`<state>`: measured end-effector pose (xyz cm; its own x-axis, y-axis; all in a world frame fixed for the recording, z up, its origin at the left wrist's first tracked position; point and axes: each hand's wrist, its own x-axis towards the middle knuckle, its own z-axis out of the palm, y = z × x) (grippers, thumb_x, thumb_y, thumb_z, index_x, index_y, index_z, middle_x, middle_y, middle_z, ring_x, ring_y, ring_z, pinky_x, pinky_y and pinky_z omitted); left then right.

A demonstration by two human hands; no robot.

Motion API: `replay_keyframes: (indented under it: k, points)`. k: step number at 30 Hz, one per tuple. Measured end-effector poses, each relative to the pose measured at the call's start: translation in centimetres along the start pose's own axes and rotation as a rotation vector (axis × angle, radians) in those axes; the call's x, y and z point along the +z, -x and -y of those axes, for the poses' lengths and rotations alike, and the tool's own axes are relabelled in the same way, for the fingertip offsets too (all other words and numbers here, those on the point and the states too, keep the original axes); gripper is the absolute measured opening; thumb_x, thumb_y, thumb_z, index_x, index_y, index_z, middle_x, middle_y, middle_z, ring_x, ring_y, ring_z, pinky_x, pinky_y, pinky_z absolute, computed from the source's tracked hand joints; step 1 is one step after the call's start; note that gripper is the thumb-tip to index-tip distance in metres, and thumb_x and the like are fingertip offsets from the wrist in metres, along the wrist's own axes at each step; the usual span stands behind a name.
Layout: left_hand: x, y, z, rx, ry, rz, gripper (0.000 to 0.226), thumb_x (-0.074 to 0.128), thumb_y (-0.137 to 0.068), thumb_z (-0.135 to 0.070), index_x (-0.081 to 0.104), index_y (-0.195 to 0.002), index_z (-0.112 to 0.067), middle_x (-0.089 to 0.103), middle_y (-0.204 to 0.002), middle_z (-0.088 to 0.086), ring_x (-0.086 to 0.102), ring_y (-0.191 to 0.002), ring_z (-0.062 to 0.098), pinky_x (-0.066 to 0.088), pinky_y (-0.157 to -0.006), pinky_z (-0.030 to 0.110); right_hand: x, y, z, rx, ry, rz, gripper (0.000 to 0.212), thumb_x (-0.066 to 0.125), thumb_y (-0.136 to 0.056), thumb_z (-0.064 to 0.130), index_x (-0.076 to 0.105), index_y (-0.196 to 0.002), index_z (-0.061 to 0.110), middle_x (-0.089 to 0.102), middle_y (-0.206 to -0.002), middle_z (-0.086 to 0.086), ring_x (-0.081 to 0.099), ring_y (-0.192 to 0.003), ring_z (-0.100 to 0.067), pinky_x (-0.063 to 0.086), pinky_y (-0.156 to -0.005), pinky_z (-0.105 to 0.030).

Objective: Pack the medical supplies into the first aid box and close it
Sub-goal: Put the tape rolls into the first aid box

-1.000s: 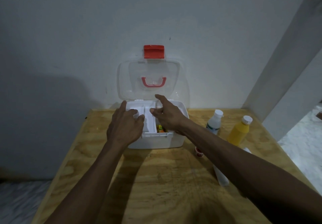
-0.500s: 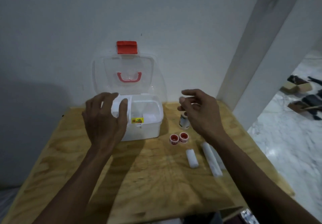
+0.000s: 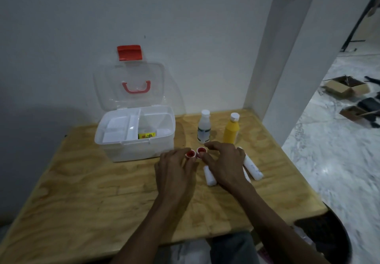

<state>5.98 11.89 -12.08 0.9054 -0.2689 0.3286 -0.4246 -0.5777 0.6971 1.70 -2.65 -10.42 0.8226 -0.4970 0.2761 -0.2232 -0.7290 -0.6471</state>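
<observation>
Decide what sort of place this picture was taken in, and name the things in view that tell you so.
Probably a room in a home or a bare storeroom, not a clinic: a rough plywood table pushed against a plain white wall, a marble-patterned floor, and open cardboard boxes lying on it.

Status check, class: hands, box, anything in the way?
Left hand and right hand each at a small red-capped roll. First aid box open. Nothing in the way.
</observation>
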Motion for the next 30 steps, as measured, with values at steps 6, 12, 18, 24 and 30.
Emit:
replay_keyframes:
  k: [6, 12, 18, 24, 30]
  points:
    - [0.7, -0.2, 0.5, 0.004, -0.124, -0.012, 0.023, 0.062, -0.086, -0.046, 0.072, -0.105, -0.037, 0.071, -0.098, -0.015, 0.061, -0.096, 0.014, 0.048, -0.083, 0.040, 0.5, -0.4, -0.5, -0.023, 0.033, 0.008, 0.025, 0.064, -0.085, 0.050, 0.072, -0.103, 0.037, 0.074, -0.099, 0.017, 0.061, -0.105, -0.007, 0.031, -0.101, -0.047]
    - [0.8, -0.3, 0.2, -0.021, -0.170, -0.030, 0.020, 0.061, -0.087, -0.045, 0.073, -0.100, -0.035, 0.070, -0.095, -0.015, 0.058, -0.097, 0.015, 0.044, -0.085, 0.040, 1.0, -0.6, -0.8, -0.074, 0.122, 0.002, 0.022, 0.062, -0.088, 0.049, 0.074, -0.102, 0.038, 0.075, -0.098, 0.013, 0.062, -0.103, -0.009, 0.035, -0.095, -0.044]
    - [0.8, -0.4, 0.3, -0.036, -0.165, -0.026, 0.018, 0.063, -0.087, -0.041, 0.073, -0.100, -0.034, 0.071, -0.098, -0.014, 0.056, -0.099, 0.014, 0.044, -0.088, 0.040, 1.2, -0.7, -1.1, -0.097, 0.183, 0.016, 0.024, 0.059, -0.089, 0.051, 0.074, -0.102, 0.038, 0.074, -0.099, 0.011, 0.059, -0.105, -0.012, 0.033, -0.095, -0.043]
    - [0.5, -0.3, 0.6, -0.055, -0.166, -0.019, 0.014, 0.065, -0.087, -0.041, 0.074, -0.095, -0.032, 0.071, -0.096, -0.011, 0.059, -0.098, 0.014, 0.047, -0.090, 0.043, 1.2, -1.1, -1.1, -0.096, 0.164, 0.031, 0.022, 0.061, -0.087, 0.051, 0.074, -0.093, 0.035, 0.074, -0.094, 0.011, 0.061, -0.101, -0.010, 0.031, -0.091, -0.041]
    - [-0.6, 0.4, 0.3, -0.056, -0.147, 0.002, 0.014, 0.065, -0.088, -0.037, 0.074, -0.095, -0.028, 0.070, -0.097, -0.009, 0.058, -0.101, 0.015, 0.044, -0.093, 0.041, 0.5, -1.1, -0.3, -0.083, 0.126, 0.074, 0.016, 0.064, -0.087, 0.046, 0.073, -0.088, 0.033, 0.073, -0.094, 0.010, 0.059, -0.103, -0.011, 0.028, -0.095, -0.042]
